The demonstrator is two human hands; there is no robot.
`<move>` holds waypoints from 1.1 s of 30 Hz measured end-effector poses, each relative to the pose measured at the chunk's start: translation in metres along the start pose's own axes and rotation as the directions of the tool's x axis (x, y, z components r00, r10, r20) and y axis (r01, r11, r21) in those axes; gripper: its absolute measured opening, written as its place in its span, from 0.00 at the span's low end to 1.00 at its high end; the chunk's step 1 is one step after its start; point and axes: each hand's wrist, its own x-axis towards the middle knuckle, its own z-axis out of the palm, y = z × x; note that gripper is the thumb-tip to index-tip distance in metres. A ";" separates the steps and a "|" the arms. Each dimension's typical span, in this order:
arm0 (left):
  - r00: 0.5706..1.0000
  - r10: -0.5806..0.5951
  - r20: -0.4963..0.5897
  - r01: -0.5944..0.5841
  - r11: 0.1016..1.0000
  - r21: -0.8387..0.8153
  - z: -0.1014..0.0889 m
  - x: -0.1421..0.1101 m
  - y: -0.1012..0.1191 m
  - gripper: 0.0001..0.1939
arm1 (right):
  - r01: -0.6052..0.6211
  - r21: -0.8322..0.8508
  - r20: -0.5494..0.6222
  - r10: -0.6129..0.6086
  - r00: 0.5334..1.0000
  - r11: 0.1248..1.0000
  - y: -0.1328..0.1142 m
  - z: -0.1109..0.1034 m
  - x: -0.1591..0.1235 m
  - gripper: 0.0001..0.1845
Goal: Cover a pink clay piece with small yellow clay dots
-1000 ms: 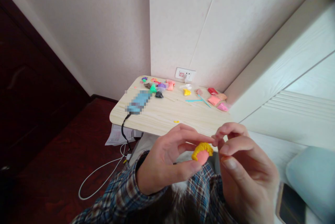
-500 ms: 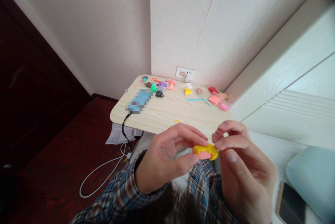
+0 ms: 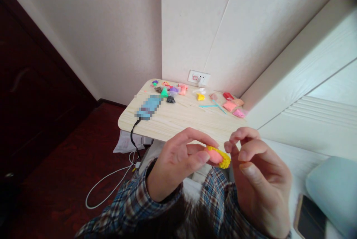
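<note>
My left hand pinches a small clay figure between thumb and fingers, above the near edge of the table. The piece has a smooth salmon-pink face and a bumpy yellow band along its top and right side. Just to the right, my right hand is raised with curled fingers. Its thumb and index fingertips stand slightly apart, and I see nothing between them. It does not touch the clay.
On the wooden table lie a blurred-out phone-like device with a black cable, several bags of coloured clay, a yellow clay lump and blue sticks. A wall socket is behind. A dark phone-like slab lies at lower right.
The clay figure has turned in my left hand, showing more of its pink face, and its yellow end tips downward. My right fingertips have come away from it and parted.
</note>
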 end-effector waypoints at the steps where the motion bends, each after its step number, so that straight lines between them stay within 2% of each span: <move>1: 1.000 0.003 0.005 -0.003 1.000 -0.003 0.000 0.000 0.000 0.12 | 0.003 -0.010 0.003 -0.003 1.000 1.000 0.000 0.000 0.000 0.05; 6: 0.999 0.000 0.032 0.001 0.999 -0.043 -0.003 -0.001 -0.004 0.10 | 0.011 -0.053 -0.025 -0.012 1.000 0.999 0.003 0.000 0.000 0.05; 11: 0.999 0.025 0.047 -0.026 0.999 0.024 -0.006 -0.001 -0.004 0.21 | 0.026 -0.068 -0.020 -0.027 0.999 0.997 0.004 -0.001 0.001 0.07; 13: 0.999 0.003 0.042 -0.005 0.998 0.057 -0.005 -0.001 -0.002 0.23 | 0.028 -0.064 -0.028 -0.030 0.999 0.998 0.003 -0.002 0.001 0.07; 19: 1.000 0.014 -0.010 -0.013 0.997 0.076 -0.002 -0.004 -0.002 0.20 | 0.028 -0.105 -0.015 -0.029 0.999 0.994 0.004 -0.005 -0.001 0.05; 23: 0.997 0.067 0.032 -0.070 0.990 0.119 -0.003 -0.006 -0.004 0.18 | 0.046 -0.123 0.014 -0.044 0.999 0.991 0.003 -0.005 -0.003 0.06; 33: 0.994 0.067 0.084 -0.082 0.977 0.198 -0.003 -0.007 -0.002 0.16 | 0.088 -0.144 0.080 -0.077 0.994 0.986 0.002 -0.001 -0.006 0.09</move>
